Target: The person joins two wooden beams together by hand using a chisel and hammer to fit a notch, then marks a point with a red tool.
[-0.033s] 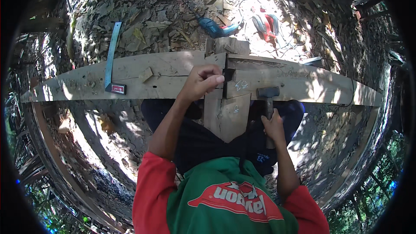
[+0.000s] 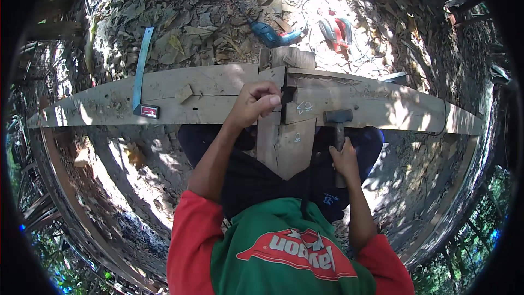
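Note:
My left hand (image 2: 255, 104) is closed, thumb pressed toward the curled fingers, above the joint where a long wooden beam (image 2: 218, 82) meets a cross post (image 2: 295, 150). Whether those fingers hold anything is hidden. Right beside the thumb is a dark notch (image 2: 288, 96) in the wood. My right hand (image 2: 344, 161) grips a hammer (image 2: 339, 131) by its handle. The hammer's dark head overlaps the near edge of the beam, right of the post; contact cannot be made out. Chalk-like marks show on the beam and post.
On the beam's left part lie a try square (image 2: 143, 71) and a small wood scrap (image 2: 184, 94). Beyond the beam, a blue power drill (image 2: 267, 34) and a red-and-grey power tool (image 2: 337, 33) rest on leaf-strewn ground (image 2: 185, 27). My crossed legs are under the beam.

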Motion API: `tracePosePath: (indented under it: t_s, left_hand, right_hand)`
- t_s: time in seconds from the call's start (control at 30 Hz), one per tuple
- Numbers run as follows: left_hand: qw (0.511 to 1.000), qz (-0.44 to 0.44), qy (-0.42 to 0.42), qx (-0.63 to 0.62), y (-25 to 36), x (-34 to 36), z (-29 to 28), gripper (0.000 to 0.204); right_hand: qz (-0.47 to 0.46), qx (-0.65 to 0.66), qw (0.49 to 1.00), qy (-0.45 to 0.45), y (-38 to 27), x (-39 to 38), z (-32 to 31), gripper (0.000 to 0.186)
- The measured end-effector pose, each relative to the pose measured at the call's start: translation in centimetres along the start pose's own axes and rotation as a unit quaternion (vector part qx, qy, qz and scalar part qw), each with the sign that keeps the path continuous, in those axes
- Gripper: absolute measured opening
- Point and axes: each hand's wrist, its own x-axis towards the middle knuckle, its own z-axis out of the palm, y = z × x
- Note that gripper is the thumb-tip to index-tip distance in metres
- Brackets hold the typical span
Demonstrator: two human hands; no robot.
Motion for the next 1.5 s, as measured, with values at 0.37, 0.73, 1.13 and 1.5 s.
tracePosePath:
  t_s: [0.37, 0.73, 1.13, 1.5]
  left_hand:
    - [0.977, -0.004, 0.12, 0.177, 0.6, 6.6, 11.1, 0.05]
    - [0.974, 0.125, 0.147, -0.121, -2.5, 2.2, 5.3, 0.064]
    - [0.957, 0.113, 0.173, -0.206, -1.3, 3.6, 1.6, 0.072]
    - [0.965, 0.115, 0.233, 0.041, -2.6, 0.5, 7.2, 0.022]
  right_hand:
    - [0.017, -0.004, 1.0, -0.018, -1.0, 0.7, -0.3, 0.036]
    - [-0.031, -0.018, 0.999, 0.03, 2.9, 0.9, 1.5, 0.034]
    - [-0.011, -0.001, 1.0, 0.01, 2.5, 1.2, 1.8, 0.043]
    - [-0.031, -0.005, 0.999, -0.003, 3.7, 1.2, 1.8, 0.046]
